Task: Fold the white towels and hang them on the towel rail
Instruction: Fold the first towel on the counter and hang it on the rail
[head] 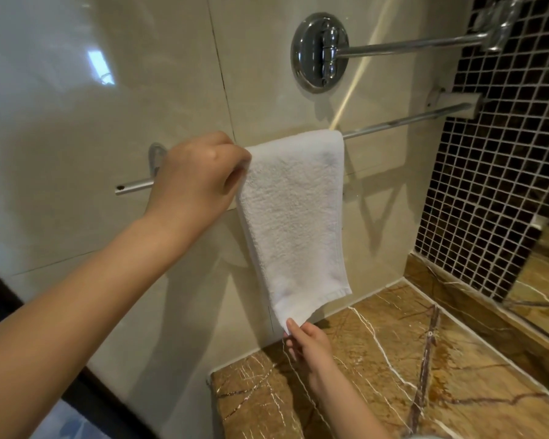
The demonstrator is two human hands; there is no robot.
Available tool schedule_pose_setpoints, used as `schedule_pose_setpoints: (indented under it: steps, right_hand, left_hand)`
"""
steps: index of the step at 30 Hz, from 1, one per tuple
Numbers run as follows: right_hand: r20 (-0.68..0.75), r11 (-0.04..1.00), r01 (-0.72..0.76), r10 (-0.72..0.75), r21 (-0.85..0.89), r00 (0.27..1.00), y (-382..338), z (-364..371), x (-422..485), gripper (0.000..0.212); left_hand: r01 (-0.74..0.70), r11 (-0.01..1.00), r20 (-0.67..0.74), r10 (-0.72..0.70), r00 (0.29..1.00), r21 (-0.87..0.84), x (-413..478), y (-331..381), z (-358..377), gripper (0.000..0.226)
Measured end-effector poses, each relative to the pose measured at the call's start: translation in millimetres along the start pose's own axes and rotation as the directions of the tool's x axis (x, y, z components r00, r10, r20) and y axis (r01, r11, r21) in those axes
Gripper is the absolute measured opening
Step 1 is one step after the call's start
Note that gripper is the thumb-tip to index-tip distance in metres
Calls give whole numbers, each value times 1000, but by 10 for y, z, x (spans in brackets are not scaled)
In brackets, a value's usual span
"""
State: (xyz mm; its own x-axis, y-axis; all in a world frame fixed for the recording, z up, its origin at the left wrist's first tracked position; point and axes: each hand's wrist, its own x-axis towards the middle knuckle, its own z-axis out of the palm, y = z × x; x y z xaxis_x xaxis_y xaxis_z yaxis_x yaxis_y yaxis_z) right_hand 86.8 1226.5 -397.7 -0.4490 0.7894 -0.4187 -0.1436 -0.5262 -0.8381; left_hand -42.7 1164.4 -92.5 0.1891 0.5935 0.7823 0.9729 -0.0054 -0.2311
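A folded white towel [293, 213] hangs over the chrome towel rail [403, 121] on the cream tiled wall. My left hand [194, 179] grips the towel's upper left edge right at the rail, fingers curled round the cloth. My right hand [308, 345] pinches the towel's lowest corner just above the counter, pulling it down and slightly left. The rail's left stretch [133, 187] shows bare beyond my left hand; its right stretch runs to a wall bracket [463, 101].
A brown marble counter [425, 375] lies below the towel. Above the rail a round chrome mount [319, 52] carries a second bar [409, 45] running right. Dark mosaic tiles [495, 160] and a mirror edge [539, 280] close off the right side.
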Motion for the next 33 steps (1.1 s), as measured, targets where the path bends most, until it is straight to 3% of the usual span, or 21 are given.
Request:
schedule_pose_setpoints:
  steps: [3,8,17,28,33]
  right_hand:
    - [7,1000,12,-12,21,1000,11,-61,62,40]
    - [39,998,45,-47,35,998,-66,-117,136,21]
    - [58,999,46,-47,21,997,-183,-255,289,21]
    - [62,991,40,-48,126,997,-302,-447,406,17]
    - [51,991,53,-60,124,997,-383,-563,452,29]
  left_hand:
    - [-6,1000,-13,6,1000,11,40,62,19,12]
    - [-5,998,6,5,1000,-56,105,78,105,16]
    - [-24,994,-29,21,999,-111,207,164,232,17]
    - [-25,988,-43,19,999,-150,395,282,421,18]
    - [-41,989,-33,36,999,-145,497,349,501,21]
